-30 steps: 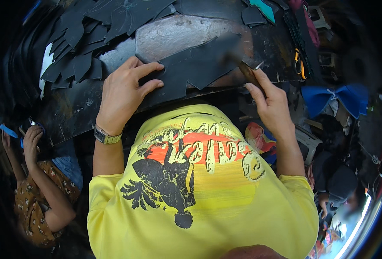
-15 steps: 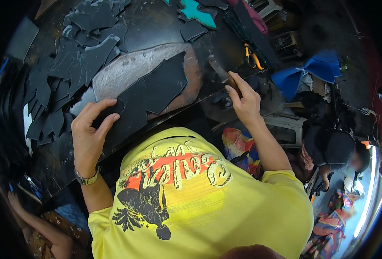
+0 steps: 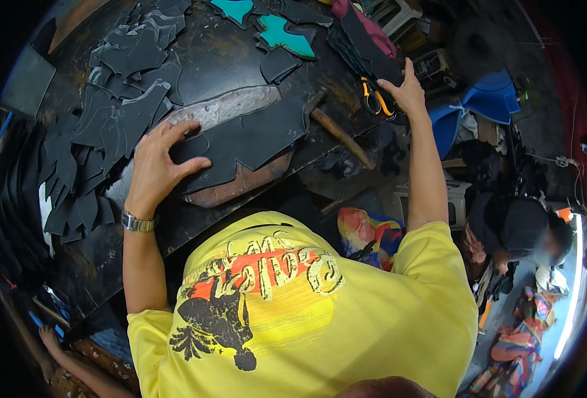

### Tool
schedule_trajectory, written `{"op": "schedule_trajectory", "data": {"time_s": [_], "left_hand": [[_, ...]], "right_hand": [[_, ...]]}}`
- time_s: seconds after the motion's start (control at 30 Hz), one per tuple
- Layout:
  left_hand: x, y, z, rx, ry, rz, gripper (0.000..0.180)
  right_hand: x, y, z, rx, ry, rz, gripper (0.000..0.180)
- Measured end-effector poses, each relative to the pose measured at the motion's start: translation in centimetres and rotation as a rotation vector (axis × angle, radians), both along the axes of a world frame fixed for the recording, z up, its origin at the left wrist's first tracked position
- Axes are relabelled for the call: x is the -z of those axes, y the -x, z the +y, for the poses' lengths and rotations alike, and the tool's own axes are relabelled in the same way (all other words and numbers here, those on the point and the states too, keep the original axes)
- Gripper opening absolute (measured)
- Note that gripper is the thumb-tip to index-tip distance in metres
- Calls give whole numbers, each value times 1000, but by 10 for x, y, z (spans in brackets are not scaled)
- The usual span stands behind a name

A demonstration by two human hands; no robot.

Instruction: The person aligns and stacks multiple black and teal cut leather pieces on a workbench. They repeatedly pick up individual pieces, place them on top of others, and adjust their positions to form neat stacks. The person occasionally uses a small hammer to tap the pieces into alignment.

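A black flat piece (image 3: 254, 139), perhaps leather, with a notched near edge lies over a grey slab (image 3: 234, 103) on the dark table. My left hand (image 3: 164, 162) rests on its left end, thumb and fingers spread. Against the piece's right end lies a hammer (image 3: 340, 136), its wooden handle pointing toward the table's edge. My right hand (image 3: 407, 96) reaches out past it with thumb and forefinger apart, holding nothing that shows. Just left of that hand are orange-handled scissors (image 3: 376, 99), beside dark folded material.
Stacks of cut black pieces (image 3: 108, 119) cover the table's left side. Teal pieces (image 3: 287, 36) lie at the far side. Blue sheets (image 3: 482, 106) hang off to the right. Other people are at the lower left and the right.
My right hand has let go of the hammer, which now lies on the table, and has moved up and right toward the scissors. The black piece has turned flatter on the slab.
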State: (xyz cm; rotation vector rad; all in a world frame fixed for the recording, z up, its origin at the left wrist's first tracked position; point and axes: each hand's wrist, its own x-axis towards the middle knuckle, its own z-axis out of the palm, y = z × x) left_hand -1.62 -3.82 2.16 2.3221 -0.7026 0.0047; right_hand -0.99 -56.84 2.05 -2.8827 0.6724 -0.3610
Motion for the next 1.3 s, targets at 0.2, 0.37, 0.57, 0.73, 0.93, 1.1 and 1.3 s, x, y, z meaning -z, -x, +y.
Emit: {"op": "schedule_trajectory", "data": {"time_s": [0.2, 0.37, 0.57, 0.73, 0.93, 1.1, 1.3], "left_hand": [[5, 2, 8, 59, -14, -24, 68], [6, 1, 9, 71, -3, -26, 67], [10, -2, 15, 100, 44, -47, 63], [18, -6, 23, 58, 242, 99, 47], [20, -13, 32, -12, 298, 406, 33], [5, -14, 44, 200, 534, 562, 47], [-8, -5, 49, 293, 174, 499, 77]], "right_hand": [[11, -10, -25, -133, -104, 83, 111], [-1, 1, -2, -166, 151, -116, 96], [-25, 6, 37, -211, 199, -224, 87], [-69, 8, 106, -570, -796, -526, 65], [-62, 29, 221, -1095, -823, -113, 60], [-21, 17, 271, -1293, -406, 27, 52], [2, 17, 269, -1209, -321, -74, 51]]}}
